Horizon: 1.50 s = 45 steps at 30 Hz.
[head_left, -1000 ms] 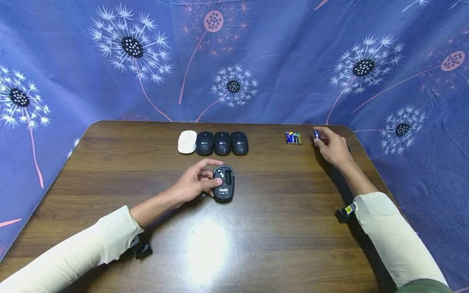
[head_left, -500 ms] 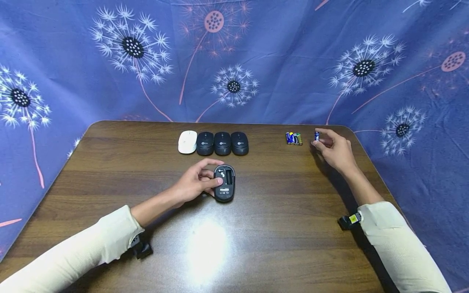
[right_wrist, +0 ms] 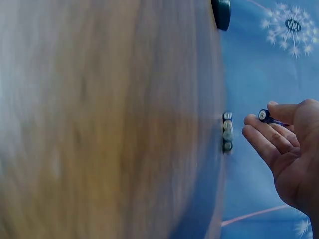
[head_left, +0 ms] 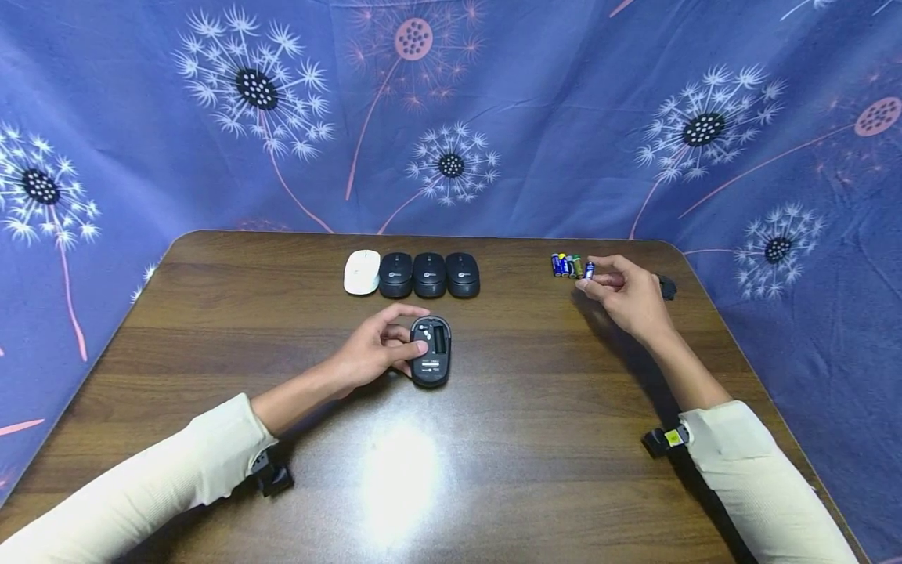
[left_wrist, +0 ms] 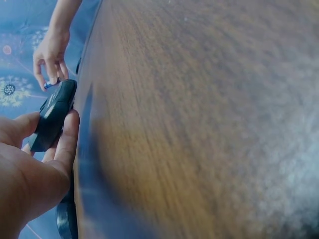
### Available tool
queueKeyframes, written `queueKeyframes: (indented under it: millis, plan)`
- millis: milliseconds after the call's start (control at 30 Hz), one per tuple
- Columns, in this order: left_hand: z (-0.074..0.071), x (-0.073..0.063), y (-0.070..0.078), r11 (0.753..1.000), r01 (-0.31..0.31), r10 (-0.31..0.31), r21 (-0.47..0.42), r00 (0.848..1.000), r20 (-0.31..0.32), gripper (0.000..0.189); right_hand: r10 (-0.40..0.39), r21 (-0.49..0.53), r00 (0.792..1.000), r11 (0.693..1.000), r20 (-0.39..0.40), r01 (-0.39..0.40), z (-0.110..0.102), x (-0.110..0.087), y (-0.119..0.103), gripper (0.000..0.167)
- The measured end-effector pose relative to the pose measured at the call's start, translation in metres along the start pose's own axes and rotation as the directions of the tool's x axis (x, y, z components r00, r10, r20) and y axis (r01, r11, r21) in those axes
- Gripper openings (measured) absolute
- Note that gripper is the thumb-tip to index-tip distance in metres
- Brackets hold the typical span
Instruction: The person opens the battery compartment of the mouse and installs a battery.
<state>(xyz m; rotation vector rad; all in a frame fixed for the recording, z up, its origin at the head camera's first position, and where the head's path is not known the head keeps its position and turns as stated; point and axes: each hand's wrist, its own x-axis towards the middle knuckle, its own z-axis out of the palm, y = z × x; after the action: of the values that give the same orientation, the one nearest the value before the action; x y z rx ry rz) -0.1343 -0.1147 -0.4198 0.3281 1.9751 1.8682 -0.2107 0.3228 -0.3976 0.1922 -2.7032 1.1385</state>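
Note:
My left hand (head_left: pixel 369 350) holds a black computer mouse (head_left: pixel 431 370) with its underside facing up, thumb on the bottom and fingers around the side. The battery slot (head_left: pixel 440 340) in the underside is uncovered and dark inside. At the right, my right hand (head_left: pixel 640 304) pinches a blue battery (head_left: pixel 589 271) between thumb and fingers. In the right wrist view the end of that battery (right_wrist: pixel 263 115) points toward the camera. Just left of this hand, several batteries (head_left: pixel 561 266) lie side by side on the table.
A white mouse (head_left: pixel 362 272) and three black mice (head_left: pixel 429 274) stand in a row near the table's back edge. A small dark object (head_left: pixel 667 287) lies partly hidden behind my right hand. Behind the wooden table (head_left: pixel 535 439) hangs a blue flowered cloth (head_left: pixel 550 117).
My right hand has moved a little to the left and toward me with the battery, close beside the row of batteries. The left hand keeps the mouse in nearly the same place.

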Motion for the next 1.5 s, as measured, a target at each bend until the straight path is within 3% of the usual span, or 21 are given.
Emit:
queueKeyframes:
  millis: [200,600,800,1133,1500]
  plan:
    - [0.000,0.002,-0.001,1.000,0.004,-0.004,-0.013,1.000,0.002,0.061,0.002,0.030,0.999,1.000,0.054,-0.003,0.013,-0.007,-0.013,0.051]
    - [0.002,0.003,-0.001,1.000,0.007,-0.007,-0.004,1.000,0.005,0.060,-0.068,0.077,0.988,0.995,0.135,0.058,0.041,-0.014,-0.038,0.041]
    - [0.003,0.003,0.001,1.000,0.008,-0.008,0.002,1.000,0.005,0.059,-0.054,0.077,0.981,0.996,0.187,0.040,0.051,-0.018,-0.051,0.044]
    - [0.004,0.004,-0.001,1.000,0.006,-0.006,0.001,1.000,0.012,0.059,-0.058,0.169,0.966,0.985,0.251,0.015,0.073,-0.026,-0.077,0.042]
    - [0.005,0.004,0.001,1.000,0.014,-0.014,0.011,1.000,0.009,0.058,-0.050,0.367,0.944,0.927,0.325,-0.077,0.093,-0.032,-0.101,0.040]
